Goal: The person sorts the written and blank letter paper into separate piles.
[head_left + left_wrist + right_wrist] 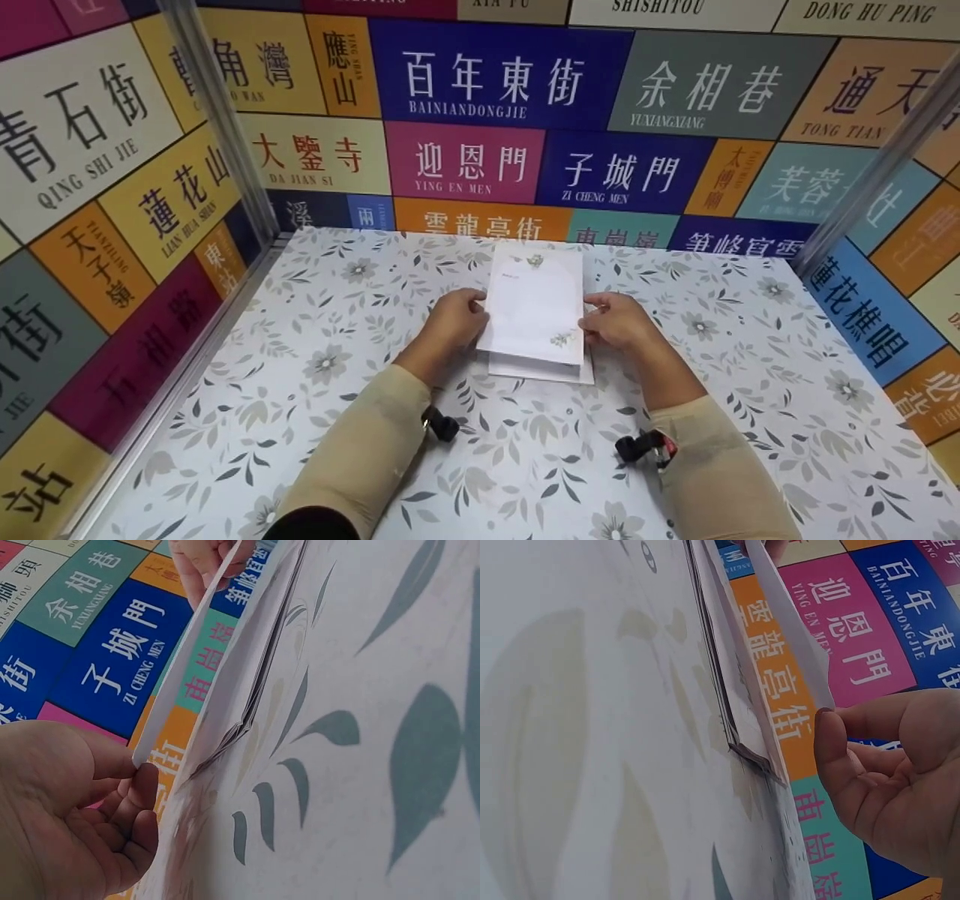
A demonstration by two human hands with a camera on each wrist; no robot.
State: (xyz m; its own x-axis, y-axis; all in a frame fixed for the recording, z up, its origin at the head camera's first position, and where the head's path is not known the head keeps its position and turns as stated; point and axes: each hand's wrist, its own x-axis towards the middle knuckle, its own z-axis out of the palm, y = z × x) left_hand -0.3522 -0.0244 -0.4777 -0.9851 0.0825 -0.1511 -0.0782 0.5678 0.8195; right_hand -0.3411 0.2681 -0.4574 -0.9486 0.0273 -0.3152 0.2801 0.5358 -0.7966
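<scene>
A white sheet of paper (534, 311) with small floral prints at its top and lower right is raised in front of me. My left hand (454, 322) pinches its left edge between thumb and fingers. On the opposite side my right hand (621, 321) pinches the right edge. Below the sheet lies more white paper (540, 369), its near edge peeking out in the head view. From the left wrist view, a gap shows between the held sheet (174, 686) and the thin stack of paper (259, 675) on the table, whose edges look dark and layered.
A white table (360, 465) with grey leaf and flower print spreads all around the paper. Panels with coloured street-name blocks (465, 161) stand behind it and at both sides, joined by metal posts (225, 127).
</scene>
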